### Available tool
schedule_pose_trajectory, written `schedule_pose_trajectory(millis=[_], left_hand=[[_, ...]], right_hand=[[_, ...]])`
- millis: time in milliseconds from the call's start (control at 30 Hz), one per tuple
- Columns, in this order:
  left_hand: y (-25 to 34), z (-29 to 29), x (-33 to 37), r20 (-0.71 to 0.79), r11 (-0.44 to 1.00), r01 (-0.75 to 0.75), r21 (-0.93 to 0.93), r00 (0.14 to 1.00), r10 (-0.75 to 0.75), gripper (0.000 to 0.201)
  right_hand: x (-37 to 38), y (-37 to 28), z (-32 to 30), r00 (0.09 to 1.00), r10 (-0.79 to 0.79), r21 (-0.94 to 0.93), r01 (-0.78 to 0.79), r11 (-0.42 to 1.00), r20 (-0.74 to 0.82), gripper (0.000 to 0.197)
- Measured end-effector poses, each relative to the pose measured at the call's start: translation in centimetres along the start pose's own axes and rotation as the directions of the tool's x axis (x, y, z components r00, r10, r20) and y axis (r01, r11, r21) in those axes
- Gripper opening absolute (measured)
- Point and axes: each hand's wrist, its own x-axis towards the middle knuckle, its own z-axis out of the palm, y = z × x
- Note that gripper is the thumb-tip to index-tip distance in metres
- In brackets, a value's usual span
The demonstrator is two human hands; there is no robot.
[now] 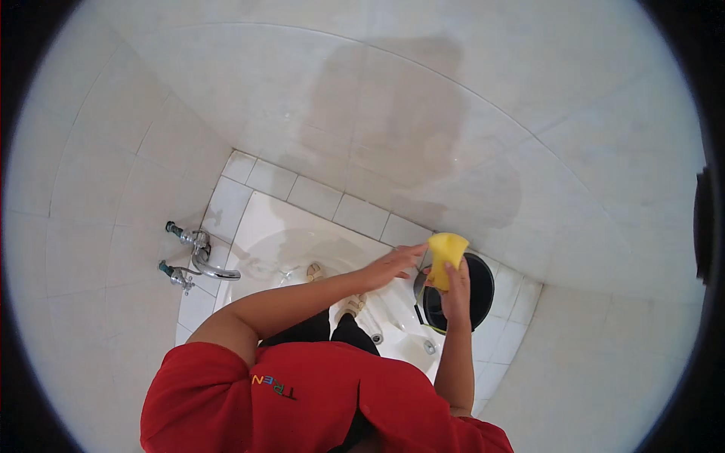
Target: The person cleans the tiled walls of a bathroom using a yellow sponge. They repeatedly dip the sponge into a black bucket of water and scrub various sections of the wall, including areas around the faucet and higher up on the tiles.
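Note:
A yellow sponge [447,253], narrowed at its middle, is gripped in my right hand [456,291], held up over a black bucket [482,291]. My thumb and fingers press on its lower part. Just left of the sponge, my left hand [394,266] reaches out with its fingers stretched, holding nothing; its fingertips come close to the sponge's edge, and I cannot tell whether they touch. The bucket stands at the tub's right end, partly hidden by the sponge and my right hand and forearm.
I stand in sandals [351,305] inside a white bathtub [264,215]. A chrome mixer tap [208,260] juts from the left side. White tiles [316,198] border the tub below the tiled wall [249,83]. A drain [377,338] shows near my feet.

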Motion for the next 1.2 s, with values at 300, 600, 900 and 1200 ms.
schedule_pose_trajectory(millis=[300,600,900,1200], left_hand=[[-11.2,-9.8,-8.9,-0.377,0.757,0.361,0.544,0.912,-0.163,0.04],[-11.6,-8.6,-12.2,-0.537,0.621,0.529,0.578,0.82,-0.2,0.039],[-12.7,-6.5,-12.6,-0.545,0.617,0.594,0.517,0.784,-0.297,0.038],[-11.0,-6.4,-11.8,-0.542,0.636,0.522,0.568,0.819,-0.188,0.037]], right_hand=[[7.8,16.5,-22.5,0.869,0.312,-0.446,-0.47,0.762,-0.383,0.046],[13.4,35.3,-26.9,0.79,0.09,-0.701,-0.586,0.406,-0.607,0.094],[14.4,32.3,-22.5,0.877,0.242,-0.727,-0.479,0.492,-0.415,0.085],[7.5,22.4,-22.6,0.835,0.548,0.67,-0.432,0.604,0.045,0.048]])
